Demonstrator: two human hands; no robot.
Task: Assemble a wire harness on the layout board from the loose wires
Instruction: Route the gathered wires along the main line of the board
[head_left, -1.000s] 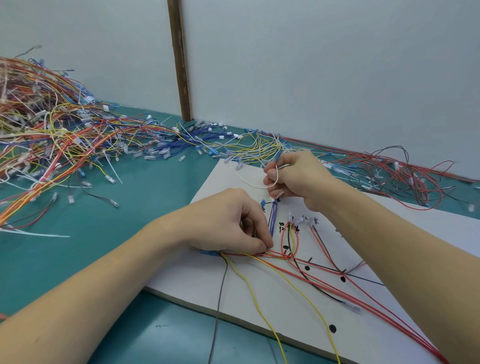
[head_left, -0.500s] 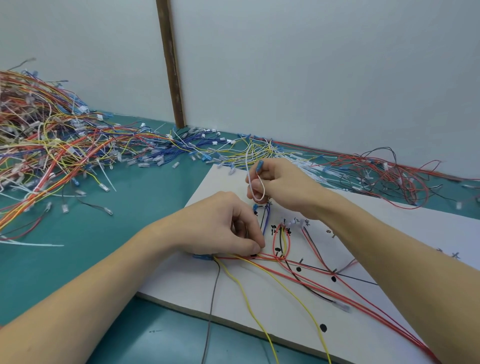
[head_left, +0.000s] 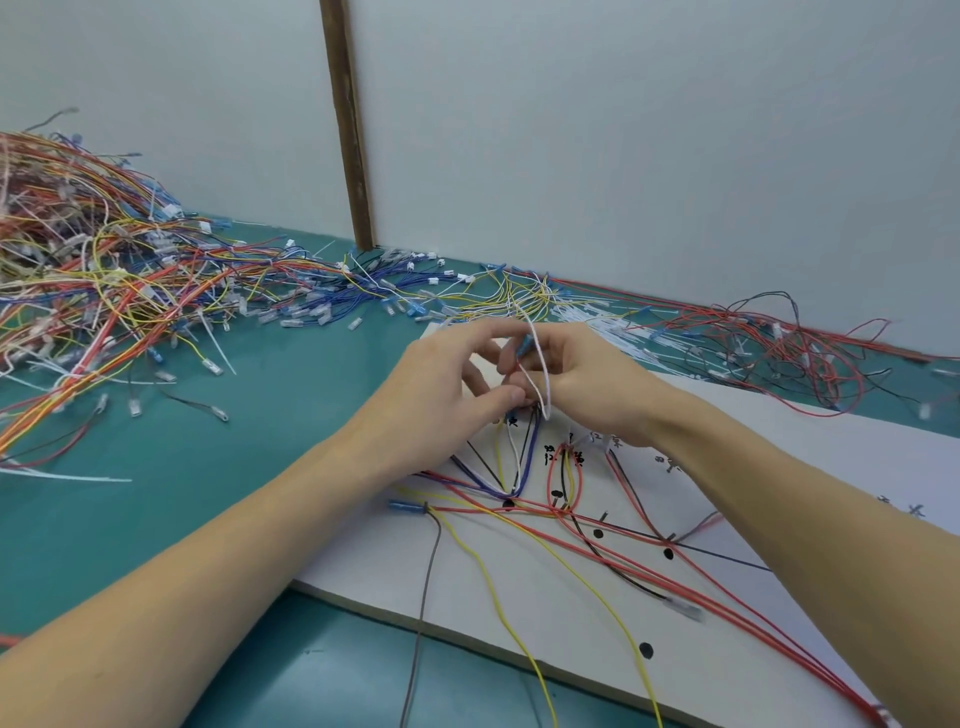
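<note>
We count two hands over one white layout board (head_left: 779, 457), which lies on the teal counter (head_left: 208, 509) with its near edge toward us. The left hand (head_left: 441, 395) and right hand (head_left: 582, 384) meet above the board's far left corner; the right hand's fingers (head_left: 511, 358) are curled, pinching a white wire (head_left: 537, 374) that loops down from them, with a blue terminal (head_left: 523, 345) showing at the grip. The left hand has thumb and a finger closed at the loop's lower end, the other fingers spread loosely; what exactly it pinches we cannot tell, the hands hide it. On the board we count at least two yellow wires (head_left: 493, 587), one grey wire (head_left: 423, 597), several red wires (head_left: 727, 587) running off to the lower right, and a blue bundle (head_left: 527, 462) bent in a V below the hands. Six black dots (head_left: 645, 649) show along the drawn routing, plus handwritten marks, too small to read. One large heap of loose wires (head_left: 93, 291) fills the far left of the counter; a thinner tangle, mostly red (head_left: 779, 348), lies along the wall at right. A dark post (head_left: 347, 124) stands against the wall behind
</note>
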